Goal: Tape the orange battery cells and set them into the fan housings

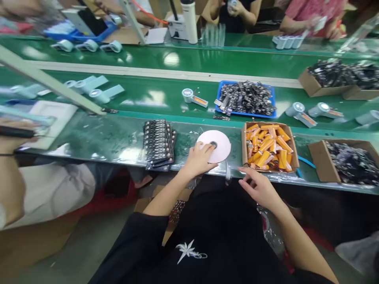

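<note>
Holding the white roll (222, 144) flat on the near bench (118, 138): left hand (200, 158) grips it, fingers at the hub, thumb by the near rim. Right hand (260, 188) is just right of the roll at the bench edge, fingers loosely curled, nothing visible in it. Taking the roll as datum: loose strip (227, 173) hangs off its near side; stacked circuit boards (156, 144) sit left; open carton (244, 152) of orange cells (266, 146) sits right; another carton (324, 162) of dark parts is farther right. Bench top is dull green, scuffed, with glare and clear plastic scraps. Beyond the roll runs a glossy green belt (139, 110) carrying a pale blue housing (187, 94) with an orange cell in it, plus a blue tray (218, 94) heaped with small dark parts. Past that, a pale rail (177, 71), then a second green strip (142, 61), with a white cylinder (191, 23) and clear tubes (213, 35) standing at its far side. Co-workers sit across, one in a pink sleeve (296, 15); another at far left holds a black-handled tool (16, 132). Floor (100, 236) is grey, blurry.
</note>
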Action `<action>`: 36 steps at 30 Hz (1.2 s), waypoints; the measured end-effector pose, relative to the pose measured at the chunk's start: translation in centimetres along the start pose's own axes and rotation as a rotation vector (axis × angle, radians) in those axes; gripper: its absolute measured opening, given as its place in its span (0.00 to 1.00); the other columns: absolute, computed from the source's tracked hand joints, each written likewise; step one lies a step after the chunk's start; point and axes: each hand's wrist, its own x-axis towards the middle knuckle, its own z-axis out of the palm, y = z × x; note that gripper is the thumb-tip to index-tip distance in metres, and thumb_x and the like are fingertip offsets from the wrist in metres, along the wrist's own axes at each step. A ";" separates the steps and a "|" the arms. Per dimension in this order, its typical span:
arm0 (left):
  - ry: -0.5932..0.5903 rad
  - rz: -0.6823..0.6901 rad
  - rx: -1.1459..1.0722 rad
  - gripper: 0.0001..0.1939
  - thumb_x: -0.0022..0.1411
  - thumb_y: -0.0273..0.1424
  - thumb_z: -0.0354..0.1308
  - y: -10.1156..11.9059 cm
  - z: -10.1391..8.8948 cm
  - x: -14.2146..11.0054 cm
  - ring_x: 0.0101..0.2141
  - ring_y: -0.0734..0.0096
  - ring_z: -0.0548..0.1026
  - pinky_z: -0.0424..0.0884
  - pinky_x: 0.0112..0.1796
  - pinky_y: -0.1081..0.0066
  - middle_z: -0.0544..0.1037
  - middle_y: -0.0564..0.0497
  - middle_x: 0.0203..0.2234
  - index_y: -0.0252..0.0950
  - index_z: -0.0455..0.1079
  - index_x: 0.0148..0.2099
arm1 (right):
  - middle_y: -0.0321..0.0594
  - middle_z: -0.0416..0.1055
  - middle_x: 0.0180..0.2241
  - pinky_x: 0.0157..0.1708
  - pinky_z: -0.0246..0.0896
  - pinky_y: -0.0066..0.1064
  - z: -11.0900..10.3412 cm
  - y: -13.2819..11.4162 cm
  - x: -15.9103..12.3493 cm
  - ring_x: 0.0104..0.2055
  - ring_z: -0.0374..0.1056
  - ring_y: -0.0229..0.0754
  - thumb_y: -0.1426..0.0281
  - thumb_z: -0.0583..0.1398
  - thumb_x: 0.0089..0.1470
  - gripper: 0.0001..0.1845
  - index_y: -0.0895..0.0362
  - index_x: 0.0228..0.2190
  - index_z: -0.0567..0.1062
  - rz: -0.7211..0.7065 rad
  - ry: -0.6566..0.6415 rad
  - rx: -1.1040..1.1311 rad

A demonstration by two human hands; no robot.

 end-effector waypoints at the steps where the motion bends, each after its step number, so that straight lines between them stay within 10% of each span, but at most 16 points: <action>1: -0.013 -0.003 0.008 0.37 0.65 0.52 0.65 0.2 -0.1 0.1 0.68 0.26 0.62 0.72 0.56 0.37 0.70 0.39 0.71 0.46 0.67 0.72 | 0.46 0.82 0.43 0.29 0.78 0.38 0.5 0.3 0.0 0.31 0.77 0.46 0.57 0.61 0.68 0.21 0.50 0.58 0.77 0.006 0.037 0.027; 9: -0.006 -0.006 -0.020 0.36 0.66 0.53 0.65 0.7 0.5 0.1 0.72 0.25 0.57 0.66 0.62 0.33 0.71 0.38 0.70 0.44 0.69 0.70 | 0.48 0.83 0.44 0.32 0.82 0.42 1.2 1.8 0.3 0.34 0.79 0.49 0.56 0.63 0.68 0.17 0.47 0.55 0.77 -0.018 0.116 0.123; 14: 0.184 0.053 -0.105 0.41 0.63 0.60 0.64 1.7 0.9 -1.7 0.73 0.27 0.56 0.56 0.72 0.34 0.74 0.36 0.67 0.41 0.71 0.69 | 0.58 0.72 0.66 0.25 0.80 0.37 3.0 1.7 0.5 0.43 0.83 0.52 0.50 0.67 0.63 0.39 0.45 0.70 0.64 0.165 0.075 0.379; 19: 0.516 -0.016 -0.107 0.37 0.58 0.56 0.70 0.2 0.8 -3.2 0.72 0.27 0.55 0.53 0.72 0.31 0.74 0.37 0.63 0.46 0.71 0.64 | 0.43 0.84 0.32 0.34 0.77 0.35 4.0 -0.2 0.6 0.32 0.81 0.47 0.50 0.61 0.70 0.22 0.54 0.46 0.84 0.103 -0.253 0.321; 23: 0.743 -0.015 -0.184 0.36 0.60 0.43 0.71 -2.9 1.7 -1.9 0.68 0.34 0.62 0.60 0.69 0.34 0.72 0.38 0.60 0.46 0.64 0.66 | 0.40 0.82 0.27 0.33 0.70 0.31 1.7 -0.8 1.1 0.28 0.79 0.45 0.55 0.64 0.71 0.18 0.55 0.38 0.85 -0.064 -0.456 -0.071; 30: 0.777 0.162 -0.183 0.36 0.59 0.35 0.72 -1.2 3.6 -1.5 0.64 0.37 0.64 0.66 0.64 0.40 0.76 0.38 0.59 0.40 0.64 0.67 | 0.52 0.82 0.55 0.57 0.71 0.48 -4.5 -0.2 5.7 0.56 0.76 0.59 0.66 0.65 0.69 0.16 0.56 0.56 0.82 -0.089 0.174 -0.610; 36: 0.722 0.178 -0.188 0.38 0.58 0.33 0.71 0.0 3.3 -2.3 0.64 0.39 0.65 0.64 0.65 0.41 0.76 0.37 0.60 0.40 0.63 0.67 | 0.48 0.82 0.54 0.62 0.63 0.61 -5.1 1.6 7.8 0.60 0.73 0.62 0.67 0.68 0.63 0.05 0.54 0.35 0.79 -0.084 0.257 -0.489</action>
